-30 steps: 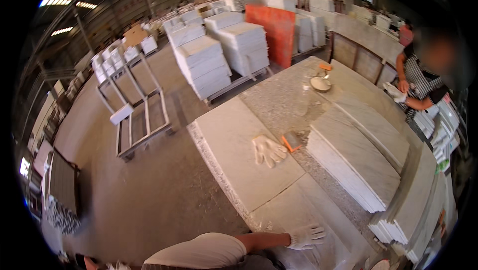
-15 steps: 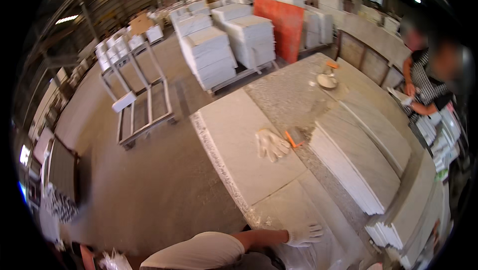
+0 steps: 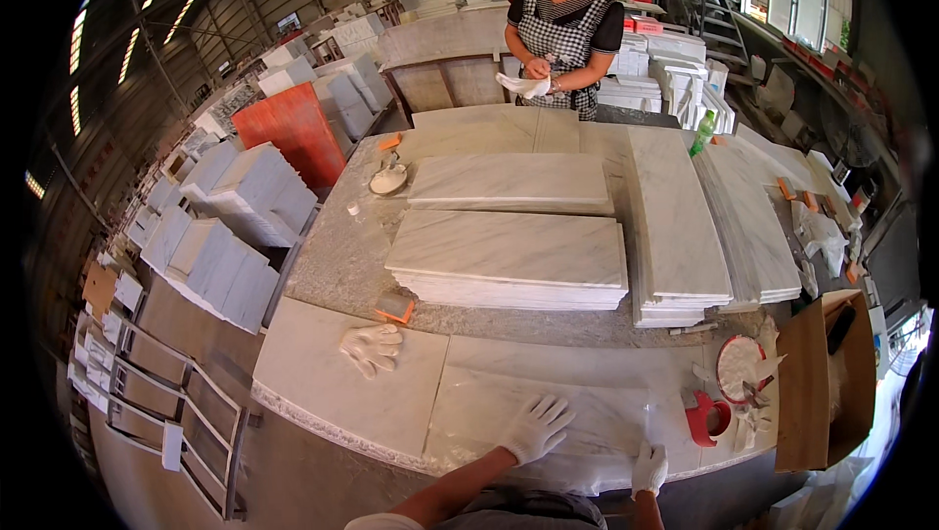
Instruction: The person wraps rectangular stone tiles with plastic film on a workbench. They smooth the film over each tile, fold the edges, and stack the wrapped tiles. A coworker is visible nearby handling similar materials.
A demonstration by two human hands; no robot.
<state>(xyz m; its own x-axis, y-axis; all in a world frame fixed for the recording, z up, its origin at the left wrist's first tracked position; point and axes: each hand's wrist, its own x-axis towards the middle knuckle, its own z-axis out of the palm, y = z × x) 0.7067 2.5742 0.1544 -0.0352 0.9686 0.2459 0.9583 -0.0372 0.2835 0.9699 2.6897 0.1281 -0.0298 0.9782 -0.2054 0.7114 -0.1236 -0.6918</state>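
Note:
My left hand [image 3: 538, 428], in a white knit glove, lies flat with its fingers spread on clear plastic film [image 3: 606, 403]. The film covers a pale marble slab [image 3: 479, 362] along the near side of the worktable. Gloved too, my right hand [image 3: 649, 469] is at the film's near edge, its fingers drawn together and seemingly gripping the film; the fingertips are partly unclear. A loose white glove [image 3: 372, 349] rests on the bare slab [image 3: 303, 344] to the left. Beyond it sits an orange-edged block [image 3: 394, 309].
Stacked marble strips [image 3: 509, 251] occupy the table's middle, with more strips [image 3: 680, 217] to the right. A red tape dispenser [image 3: 706, 419], a tub of white paste [image 3: 740, 370] and a cardboard box [image 3: 802, 383] stand at right. A co-worker [image 3: 562, 31] in a checked apron stands across the table.
The view has swung to the right, bringing my right hand, the tape dispenser and the box into sight. My left hand remains spread on the film.

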